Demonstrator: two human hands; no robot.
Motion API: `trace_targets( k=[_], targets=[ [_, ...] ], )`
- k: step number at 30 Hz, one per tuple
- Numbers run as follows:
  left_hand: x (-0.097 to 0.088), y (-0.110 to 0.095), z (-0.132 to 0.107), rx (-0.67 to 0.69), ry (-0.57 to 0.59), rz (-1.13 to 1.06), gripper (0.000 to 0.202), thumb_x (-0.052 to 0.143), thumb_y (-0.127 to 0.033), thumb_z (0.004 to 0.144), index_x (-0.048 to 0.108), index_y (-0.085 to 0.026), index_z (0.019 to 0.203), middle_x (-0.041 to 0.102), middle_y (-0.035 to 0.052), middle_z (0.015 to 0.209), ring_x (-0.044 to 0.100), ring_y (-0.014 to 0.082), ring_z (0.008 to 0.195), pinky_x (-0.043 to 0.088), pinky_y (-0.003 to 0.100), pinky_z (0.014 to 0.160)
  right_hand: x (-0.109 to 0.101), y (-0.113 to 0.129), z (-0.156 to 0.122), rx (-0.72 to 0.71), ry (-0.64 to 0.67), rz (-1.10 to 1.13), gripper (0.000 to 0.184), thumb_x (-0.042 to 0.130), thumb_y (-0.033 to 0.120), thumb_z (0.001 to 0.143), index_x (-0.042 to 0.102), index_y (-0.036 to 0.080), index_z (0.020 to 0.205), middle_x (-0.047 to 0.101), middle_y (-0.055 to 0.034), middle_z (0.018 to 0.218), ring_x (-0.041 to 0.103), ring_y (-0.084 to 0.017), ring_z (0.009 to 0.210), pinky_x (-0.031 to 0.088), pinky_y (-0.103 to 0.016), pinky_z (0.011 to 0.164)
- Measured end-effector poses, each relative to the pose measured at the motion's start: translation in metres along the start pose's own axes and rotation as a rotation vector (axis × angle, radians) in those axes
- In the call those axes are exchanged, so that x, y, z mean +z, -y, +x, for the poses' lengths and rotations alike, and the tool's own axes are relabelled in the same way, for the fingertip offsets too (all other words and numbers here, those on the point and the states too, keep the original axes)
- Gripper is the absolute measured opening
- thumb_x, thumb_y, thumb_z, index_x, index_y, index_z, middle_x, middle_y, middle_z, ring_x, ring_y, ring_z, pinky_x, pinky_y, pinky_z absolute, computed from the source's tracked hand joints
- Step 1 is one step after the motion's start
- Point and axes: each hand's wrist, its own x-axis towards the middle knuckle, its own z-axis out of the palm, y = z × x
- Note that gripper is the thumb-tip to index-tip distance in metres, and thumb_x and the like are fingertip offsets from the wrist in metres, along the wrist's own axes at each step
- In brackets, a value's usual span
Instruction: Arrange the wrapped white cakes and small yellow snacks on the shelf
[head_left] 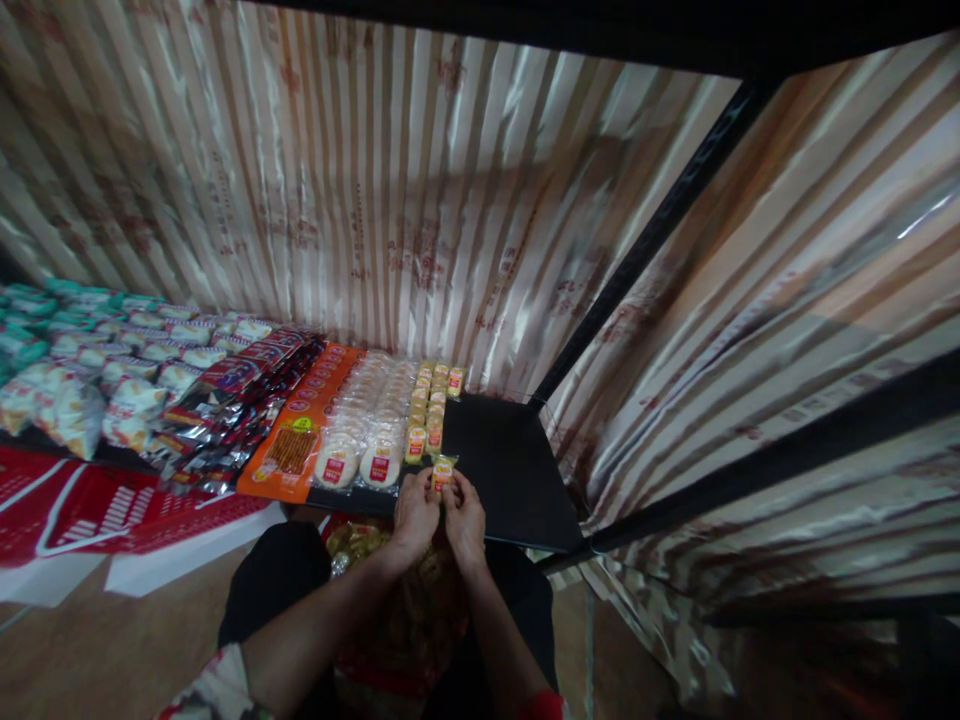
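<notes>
Between my two hands is a small yellow-wrapped snack packet with a red label, upright over the front edge of the black shelf. My left hand pinches its left side, and my right hand grips its right side. Just behind it stand rows of matching yellow packets. Left of these lie rows of clear-wrapped white round crackers with red labels. Below my forearms, between my knees, sits a large bag holding many wrapped packets, partly hidden by my arms.
Further left lie an orange snack bag, dark red packets, white packets and green packets. Red-and-white cardboard hangs at the shelf's front. Striped plastic sheeting backs the shelf, with a black frame post at right.
</notes>
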Motion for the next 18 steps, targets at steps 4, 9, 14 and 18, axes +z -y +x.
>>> trace_targets(
  k=[4,9,14,18],
  targets=[
    [0.001,-0.001,0.008,0.012,0.009,0.013,0.038,0.042,-0.014,0.082,0.055,-0.019,0.117,0.059,0.0079,0.103,0.056,0.0163,0.096,0.041,0.026,0.089,0.004,-0.001,0.009,0.004,-0.019,-0.006,0.039,0.051,0.035,0.074,0.063,0.016,0.107,0.066,-0.0095,0.099,0.064,-0.017,0.079,0.051,-0.029,0.075],
    [0.004,-0.003,0.016,0.057,-0.012,-0.029,0.037,0.042,-0.013,0.080,0.056,-0.017,0.114,0.059,0.0083,0.107,0.055,0.0167,0.100,0.040,0.028,0.093,0.010,-0.003,0.020,-0.001,-0.019,-0.023,0.042,0.049,0.037,0.076,0.060,0.015,0.110,0.064,-0.0106,0.102,0.064,-0.017,0.082,0.051,-0.028,0.077],
    [0.006,-0.003,0.021,0.034,-0.015,-0.070,0.037,0.041,-0.011,0.080,0.055,-0.015,0.114,0.058,0.0098,0.116,0.053,0.0164,0.109,0.039,0.028,0.097,0.018,-0.008,0.030,-0.027,-0.053,-0.023,0.040,0.048,0.034,0.076,0.060,0.015,0.109,0.064,-0.0108,0.101,0.063,-0.018,0.083,0.051,-0.030,0.076],
    [0.008,0.001,0.027,0.048,-0.048,-0.083,0.039,0.041,-0.008,0.077,0.056,-0.014,0.112,0.059,0.0108,0.118,0.053,0.0179,0.111,0.038,0.030,0.099,0.023,-0.009,0.037,-0.023,-0.041,-0.022,0.042,0.047,0.036,0.077,0.059,0.016,0.111,0.065,-0.0099,0.100,0.063,-0.018,0.083,0.050,-0.029,0.075]
  ],
)
